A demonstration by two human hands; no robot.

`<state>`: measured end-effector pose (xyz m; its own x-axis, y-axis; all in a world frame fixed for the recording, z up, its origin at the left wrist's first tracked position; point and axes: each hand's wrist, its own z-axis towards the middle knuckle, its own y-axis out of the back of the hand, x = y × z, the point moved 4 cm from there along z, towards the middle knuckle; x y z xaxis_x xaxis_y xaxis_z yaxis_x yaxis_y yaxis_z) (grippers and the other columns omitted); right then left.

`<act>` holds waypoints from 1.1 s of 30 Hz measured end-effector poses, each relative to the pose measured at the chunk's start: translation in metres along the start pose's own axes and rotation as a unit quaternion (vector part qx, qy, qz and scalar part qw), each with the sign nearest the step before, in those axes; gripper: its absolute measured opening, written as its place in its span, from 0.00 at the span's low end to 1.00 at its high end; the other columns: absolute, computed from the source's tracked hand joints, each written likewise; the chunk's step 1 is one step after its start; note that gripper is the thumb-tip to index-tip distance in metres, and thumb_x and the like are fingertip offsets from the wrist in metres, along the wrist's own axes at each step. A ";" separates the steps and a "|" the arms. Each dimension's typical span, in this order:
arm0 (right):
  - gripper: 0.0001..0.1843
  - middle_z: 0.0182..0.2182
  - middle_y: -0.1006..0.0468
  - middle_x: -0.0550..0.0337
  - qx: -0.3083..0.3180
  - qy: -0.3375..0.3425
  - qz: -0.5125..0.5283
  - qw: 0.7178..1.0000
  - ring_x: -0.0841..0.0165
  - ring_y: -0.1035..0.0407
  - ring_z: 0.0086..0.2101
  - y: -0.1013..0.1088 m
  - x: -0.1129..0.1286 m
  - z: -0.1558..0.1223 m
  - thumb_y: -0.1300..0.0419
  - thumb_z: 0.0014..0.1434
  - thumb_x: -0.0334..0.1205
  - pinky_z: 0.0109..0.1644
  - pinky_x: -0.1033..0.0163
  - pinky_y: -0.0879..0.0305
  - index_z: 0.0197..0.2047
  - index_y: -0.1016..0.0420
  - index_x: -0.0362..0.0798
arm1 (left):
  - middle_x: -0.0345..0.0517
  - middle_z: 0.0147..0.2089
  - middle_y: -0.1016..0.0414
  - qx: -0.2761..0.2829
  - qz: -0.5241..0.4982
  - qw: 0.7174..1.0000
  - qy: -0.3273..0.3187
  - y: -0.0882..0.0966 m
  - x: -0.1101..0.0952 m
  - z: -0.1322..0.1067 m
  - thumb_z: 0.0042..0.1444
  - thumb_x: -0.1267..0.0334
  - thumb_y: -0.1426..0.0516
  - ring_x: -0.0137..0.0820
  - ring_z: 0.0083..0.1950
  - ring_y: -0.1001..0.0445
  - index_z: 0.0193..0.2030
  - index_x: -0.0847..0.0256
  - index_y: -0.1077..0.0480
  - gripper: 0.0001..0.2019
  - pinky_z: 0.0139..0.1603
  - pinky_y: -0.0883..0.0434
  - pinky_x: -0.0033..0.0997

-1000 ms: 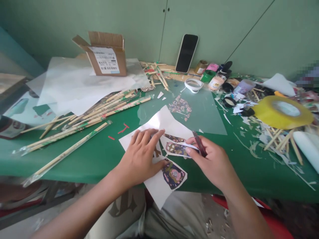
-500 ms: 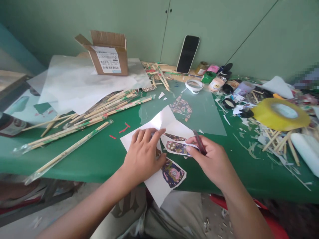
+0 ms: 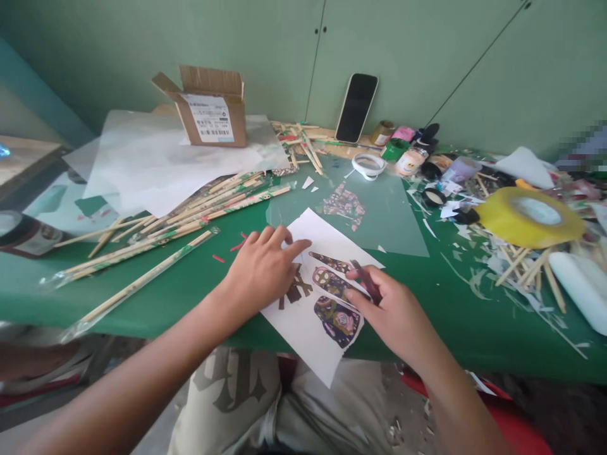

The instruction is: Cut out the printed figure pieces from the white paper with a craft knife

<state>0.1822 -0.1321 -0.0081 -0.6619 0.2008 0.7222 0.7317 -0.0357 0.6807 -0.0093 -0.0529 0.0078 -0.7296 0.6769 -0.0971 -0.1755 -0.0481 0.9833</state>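
At the counter's [image 3: 180, 300] six o'clock edge, my left hand [image 3: 260, 273] lies open, pinning the printed sheet [image 3: 303, 325]; my right hand [image 3: 396, 313] pinches a thin dark tool [image 3: 364, 282]. I'd press steadily, in short strokes.

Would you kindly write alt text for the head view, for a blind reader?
A left hand presses a white sheet of printed figures flat on a green table, while the right hand holds a thin dark tool over it. Bamboo sticks and a yellow tape roll lie nearby.

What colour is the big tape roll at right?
Yellow; the wide tape roll shows best in head view.
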 end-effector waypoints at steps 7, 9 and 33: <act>0.13 0.35 0.20 0.54 -0.008 -0.004 -0.017 1.000 0.59 0.25 0.35 -0.004 0.003 0.000 0.47 0.54 0.49 0.37 0.59 0.34 0.40 0.30 0.52 | 0.35 0.69 0.36 0.042 -0.030 0.987 -0.150 -0.018 0.021 0.023 0.68 0.61 0.52 0.38 0.67 0.37 0.62 0.45 0.33 0.18 0.63 0.38 0.41; 0.15 0.32 0.21 0.56 0.010 -0.022 0.003 1.000 0.60 0.25 0.33 -0.007 0.007 -0.002 0.47 0.53 0.49 0.36 0.60 0.34 0.40 0.30 0.51 | 0.35 0.70 0.37 0.036 -0.031 0.988 -0.149 -0.021 0.023 0.022 0.70 0.59 0.54 0.40 0.67 0.38 0.64 0.45 0.34 0.19 0.62 0.38 0.43; 0.19 0.25 0.22 0.63 -0.154 -0.079 0.032 0.984 0.62 0.25 0.27 0.045 -0.030 -0.024 0.41 0.55 0.56 0.33 0.59 0.31 0.46 0.28 0.56 | 0.55 0.76 0.54 0.131 -0.097 0.969 -0.183 -0.001 0.011 -0.036 0.44 0.31 0.38 0.54 0.74 0.49 0.72 0.46 0.50 0.51 0.71 0.53 0.65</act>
<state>0.2312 -0.1635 0.0042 -0.5651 0.3367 0.7532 0.6708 -0.3440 0.6571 -0.0410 -0.0721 0.0004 -0.4076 0.8722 -0.2705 -0.0776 0.2620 0.9619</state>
